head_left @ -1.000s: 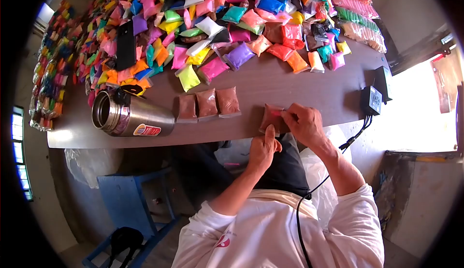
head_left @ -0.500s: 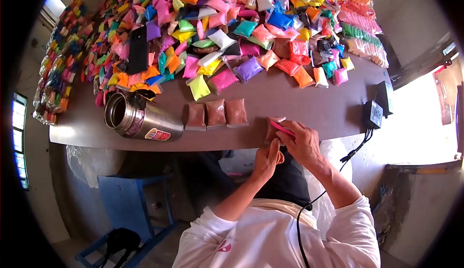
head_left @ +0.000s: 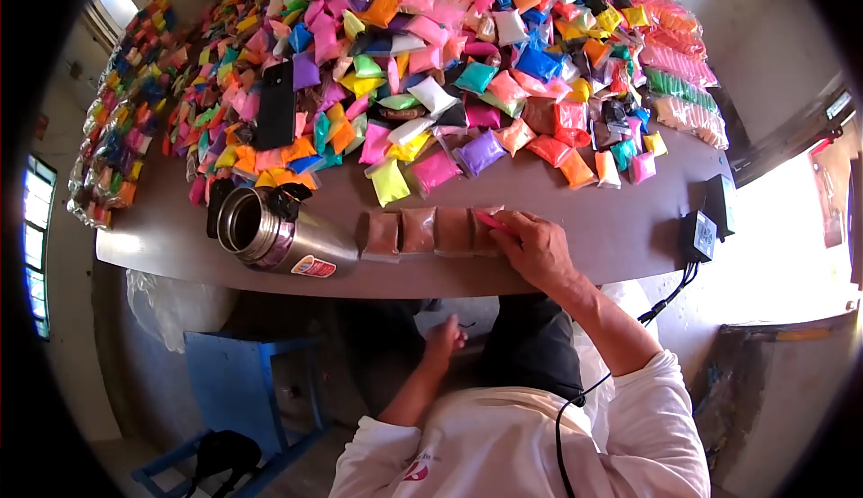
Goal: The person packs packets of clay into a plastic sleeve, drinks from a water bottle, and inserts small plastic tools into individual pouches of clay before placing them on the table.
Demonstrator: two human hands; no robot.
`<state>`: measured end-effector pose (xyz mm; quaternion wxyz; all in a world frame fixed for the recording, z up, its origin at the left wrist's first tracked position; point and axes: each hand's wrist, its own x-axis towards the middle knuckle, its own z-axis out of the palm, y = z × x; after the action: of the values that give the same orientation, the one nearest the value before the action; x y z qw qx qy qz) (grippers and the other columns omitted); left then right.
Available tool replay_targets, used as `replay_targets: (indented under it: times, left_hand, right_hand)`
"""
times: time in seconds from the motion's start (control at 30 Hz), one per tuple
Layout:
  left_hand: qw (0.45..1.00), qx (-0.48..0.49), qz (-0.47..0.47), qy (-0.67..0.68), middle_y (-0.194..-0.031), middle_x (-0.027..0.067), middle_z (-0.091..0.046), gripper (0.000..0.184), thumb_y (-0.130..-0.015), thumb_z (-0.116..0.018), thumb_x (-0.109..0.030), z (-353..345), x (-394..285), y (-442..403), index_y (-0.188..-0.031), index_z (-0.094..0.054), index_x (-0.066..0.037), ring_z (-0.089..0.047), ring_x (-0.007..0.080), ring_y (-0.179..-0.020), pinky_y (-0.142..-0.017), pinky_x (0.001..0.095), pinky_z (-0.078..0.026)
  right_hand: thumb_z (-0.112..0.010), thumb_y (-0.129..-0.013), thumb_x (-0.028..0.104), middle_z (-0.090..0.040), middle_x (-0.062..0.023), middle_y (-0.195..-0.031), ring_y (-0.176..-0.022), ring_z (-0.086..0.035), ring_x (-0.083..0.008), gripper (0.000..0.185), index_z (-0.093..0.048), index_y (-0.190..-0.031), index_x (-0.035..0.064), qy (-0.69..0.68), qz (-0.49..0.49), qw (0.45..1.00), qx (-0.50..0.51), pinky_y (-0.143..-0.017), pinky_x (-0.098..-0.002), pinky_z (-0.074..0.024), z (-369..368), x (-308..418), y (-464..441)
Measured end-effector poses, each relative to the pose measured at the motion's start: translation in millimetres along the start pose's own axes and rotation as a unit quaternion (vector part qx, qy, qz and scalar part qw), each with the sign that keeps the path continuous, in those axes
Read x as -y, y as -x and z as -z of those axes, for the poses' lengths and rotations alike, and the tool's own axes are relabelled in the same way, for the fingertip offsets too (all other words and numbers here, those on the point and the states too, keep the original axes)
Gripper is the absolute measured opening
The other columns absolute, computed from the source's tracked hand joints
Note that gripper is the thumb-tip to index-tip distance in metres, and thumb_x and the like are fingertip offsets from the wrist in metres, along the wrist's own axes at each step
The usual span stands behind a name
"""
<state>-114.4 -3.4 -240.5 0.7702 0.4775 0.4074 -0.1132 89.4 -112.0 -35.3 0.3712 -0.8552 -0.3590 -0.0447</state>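
Observation:
My right hand (head_left: 537, 248) is at the right end of a row of small clear packets with brown filling. It pinches a thin pink stick-like tool (head_left: 493, 221), and its fingers rest at the end packet (head_left: 484, 239), partly covering it. Beside that lie the other brown packets, among them the middle one (head_left: 418, 230) and the leftmost (head_left: 381, 234). Below the table edge, over my lap, my left hand (head_left: 444, 340) has its thumb and fingers apart, slightly blurred, with nothing visible in it.
A steel flask (head_left: 315, 244) lies on its side left of the row. A big heap of colourful packets (head_left: 431, 93) covers the back of the table (head_left: 620, 228), with a black phone (head_left: 276, 107) on it. Black adapters (head_left: 698, 235) with cables sit at right; a blue chair (head_left: 229, 377) stands below left.
My right hand has moved left with the pink tool, and the separate brown packet now sits at the row's end. My left hand has left it and dropped below the table edge.

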Motion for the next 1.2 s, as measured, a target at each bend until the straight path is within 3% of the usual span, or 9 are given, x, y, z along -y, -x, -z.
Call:
replay_targets:
  times: [0.07,0.27,0.37,0.43,0.57,0.77,0.9,1.1,1.2]
  left_hand:
    - [0.991,-0.02,-0.023,0.133,-0.059,0.0089,-0.056,0.049,-0.093,-0.051,-0.04,16.4,4.1,-6.2,-0.056,-0.043,-0.009,-0.05,0.014,-0.047,-0.044,0.0268,-0.037]
    - [0.998,-0.036,-0.02,0.042,-0.062,0.0104,-0.059,0.047,-0.094,-0.05,-0.038,-2.1,-3.8,-7.9,-0.058,-0.046,-0.008,-0.05,0.0136,-0.046,-0.044,0.0253,-0.038]
    - [0.998,-0.052,-0.006,0.037,-0.063,0.011,-0.061,0.047,-0.093,-0.051,-0.038,-0.1,-1.8,-11.2,-0.058,-0.047,-0.008,-0.051,0.0139,-0.046,-0.045,0.0245,-0.04]
    - [0.998,-0.045,-0.001,0.047,-0.063,0.0109,-0.061,0.046,-0.093,-0.053,-0.037,1.4,-3.6,-11.2,-0.058,-0.047,-0.008,-0.051,0.0136,-0.046,-0.044,0.0248,-0.04]
    - [0.998,-0.051,0.008,0.038,-0.063,0.0095,-0.061,0.044,-0.092,-0.055,-0.036,3.8,1.5,-18.0,-0.059,-0.048,-0.008,-0.052,0.0133,-0.046,-0.044,0.0246,-0.04]
    - [0.997,-0.074,0.02,0.019,-0.063,0.0073,-0.062,0.044,-0.091,-0.056,-0.038,2.0,-2.6,-15.6,-0.06,-0.05,-0.008,-0.053,0.0128,-0.047,-0.044,0.0235,-0.041]
    - [0.997,-0.078,0.013,0.016,-0.063,0.0072,-0.062,0.044,-0.091,-0.057,-0.039,3.7,-3.8,-14.7,-0.06,-0.05,-0.009,-0.053,0.0125,-0.046,-0.044,0.0236,-0.041]
    - [0.996,-0.077,0.039,-0.012,-0.063,0.0052,-0.06,0.042,-0.092,-0.057,-0.038,-2.9,-10.1,-16.3,-0.063,-0.051,-0.009,-0.057,0.0127,-0.051,-0.045,0.023,-0.043]
    - [0.996,-0.072,0.04,-0.014,-0.063,0.0039,-0.059,0.041,-0.092,-0.058,-0.037,-3.0,-8.3,-18.2,-0.064,-0.052,-0.009,-0.06,0.0128,-0.055,-0.046,0.0226,-0.044]
  right_hand:
    - [-0.064,-0.083,0.012,-0.067,-0.0142,-0.091,-0.081,-0.065,-0.034,0.018,-0.067,-0.1,0.0076,0.001,0.004,1.0,-0.005,-0.071,-0.0377,-0.0521,-1.7,1.5,0.1]
    - [-0.058,-0.089,0.011,-0.064,-0.0188,-0.08,-0.074,-0.064,-0.0351,0.009,-0.06,-0.097,0.0062,-0.04,-0.057,0.997,-0.019,-0.061,-0.0391,-0.0499,1.3,6.7,-8.0]
    - [-0.052,-0.091,0.008,-0.061,-0.0185,-0.073,-0.068,-0.061,-0.0358,0.004,-0.055,-0.092,0.0056,-0.009,-0.031,0.999,0.001,-0.058,-0.0415,-0.0474,4.3,8.3,-22.1]
    - [-0.051,-0.09,0.008,-0.058,-0.0162,-0.066,-0.063,-0.059,-0.0371,0.004,-0.053,-0.088,0.0054,-0.01,0.059,0.996,-0.067,-0.057,-0.0438,-0.046,-1.2,2.8,-38.7]
    - [-0.055,-0.087,0.014,-0.062,-0.0193,-0.073,-0.071,-0.061,-0.0401,0.013,-0.057,-0.098,0.0076,0.018,0.05,0.998,-0.039,-0.062,-0.0475,-0.0469,-10.6,-2.5,-70.1]
    - [-0.062,-0.084,0.026,-0.067,-0.0167,-0.081,-0.075,-0.065,-0.0349,0.033,-0.063,-0.114,0.0138,0.07,-0.013,0.997,0.025,-0.067,-0.0435,-0.0509,-30.6,-19.0,-108.3]
    - [-0.066,-0.08,0.029,-0.068,-0.0168,-0.084,-0.078,-0.065,-0.0341,0.031,-0.067,-0.107,0.0134,0.121,-0.02,0.992,0.025,-0.071,-0.0425,-0.0521,-25.2,-14.9,-116.6]
    - [-0.062,-0.081,0.021,-0.068,-0.0135,-0.084,-0.076,-0.064,-0.0335,0.02,-0.07,-0.096,0.0096,0.027,0.079,0.996,0.022,-0.069,-0.0411,-0.0519,-39.7,-2.9,-125.6]
    - [-0.058,-0.084,0.02,-0.067,-0.015,-0.086,-0.078,-0.065,-0.034,0.02,-0.07,-0.097,0.0099,0.066,0.106,0.984,0.123,-0.07,-0.0406,-0.0519,-49.6,3.1,-136.2]
